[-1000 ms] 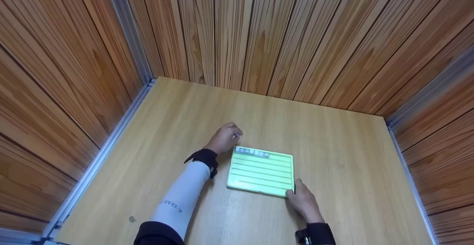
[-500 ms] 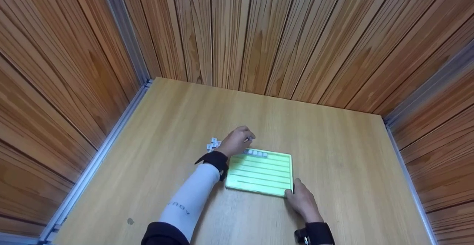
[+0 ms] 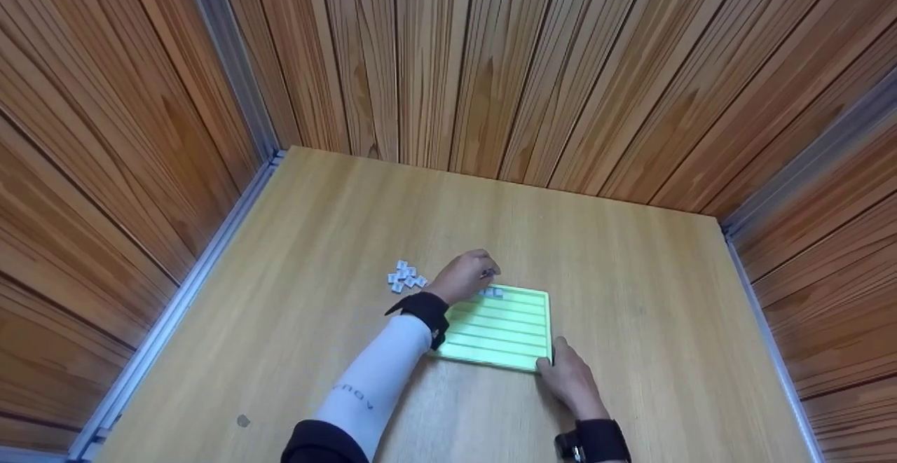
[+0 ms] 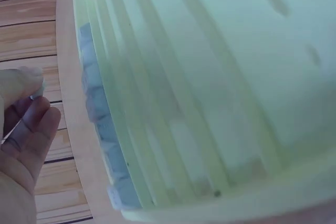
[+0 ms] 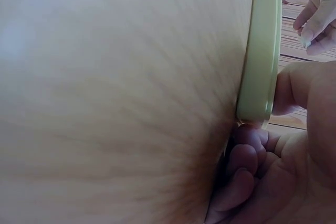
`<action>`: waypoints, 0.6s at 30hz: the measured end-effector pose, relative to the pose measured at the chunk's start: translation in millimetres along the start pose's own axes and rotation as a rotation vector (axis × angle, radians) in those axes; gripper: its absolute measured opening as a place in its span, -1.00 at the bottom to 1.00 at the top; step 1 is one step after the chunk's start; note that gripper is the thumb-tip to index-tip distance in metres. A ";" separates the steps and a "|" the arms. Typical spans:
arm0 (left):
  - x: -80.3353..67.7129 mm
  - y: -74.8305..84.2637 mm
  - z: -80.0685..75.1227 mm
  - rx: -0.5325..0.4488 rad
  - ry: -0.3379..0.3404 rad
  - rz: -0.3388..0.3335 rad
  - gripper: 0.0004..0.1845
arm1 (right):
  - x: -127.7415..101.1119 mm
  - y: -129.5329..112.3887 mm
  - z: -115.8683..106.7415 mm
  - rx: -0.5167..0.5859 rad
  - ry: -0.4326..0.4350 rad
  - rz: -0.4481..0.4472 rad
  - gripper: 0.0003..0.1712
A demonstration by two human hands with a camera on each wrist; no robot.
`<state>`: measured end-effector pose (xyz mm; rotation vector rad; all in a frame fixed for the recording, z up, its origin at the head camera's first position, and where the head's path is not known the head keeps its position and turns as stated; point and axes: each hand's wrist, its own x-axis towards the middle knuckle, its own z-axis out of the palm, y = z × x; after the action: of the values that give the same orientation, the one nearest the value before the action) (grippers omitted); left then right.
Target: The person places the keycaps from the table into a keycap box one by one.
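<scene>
A light green board (image 3: 501, 330) with parallel ridges rests on the wooden table. Over its far edge, my left hand (image 3: 461, 278) pinches a small whitish tile (image 4: 38, 92) between thumb and fingers. A row of small pale tiles (image 4: 102, 108) sits in the board's far groove, partly covered by the left hand in the head view. My right hand (image 3: 573, 381) grips the near right corner, with its thumb on top; in the right wrist view its curled fingers (image 5: 242, 158) reach round the board's edge (image 5: 261, 51).
A loose cluster of small white tiles (image 3: 405, 277) lies on the table left of the board's far corner. Wood-plank walls (image 3: 490, 64) enclose the table (image 3: 315, 239) at the back and sides. A dark spot (image 3: 243, 421) marks the front left of the table.
My left hand has moved right along the board's far edge with the small tile, uncovering the loose cluster behind it. The right hand keeps its grip on the corner.
</scene>
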<state>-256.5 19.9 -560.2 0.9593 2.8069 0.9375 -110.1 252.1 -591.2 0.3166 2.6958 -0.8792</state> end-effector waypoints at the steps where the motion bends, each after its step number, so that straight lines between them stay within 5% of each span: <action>1: 0.8 1.4 1.1 0.003 -0.002 0.004 -0.81 | -0.2 -0.4 0.2 -0.002 -0.001 0.001 -0.80; 18: 13.6 15.6 23.7 0.075 -0.052 0.068 -0.84 | -1.9 -1.5 -0.8 0.004 -0.001 0.004 -0.81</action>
<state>-254.0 50.1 -568.9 1.0788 2.8006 0.8073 -108.9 251.1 -589.2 0.3221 2.6915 -0.8833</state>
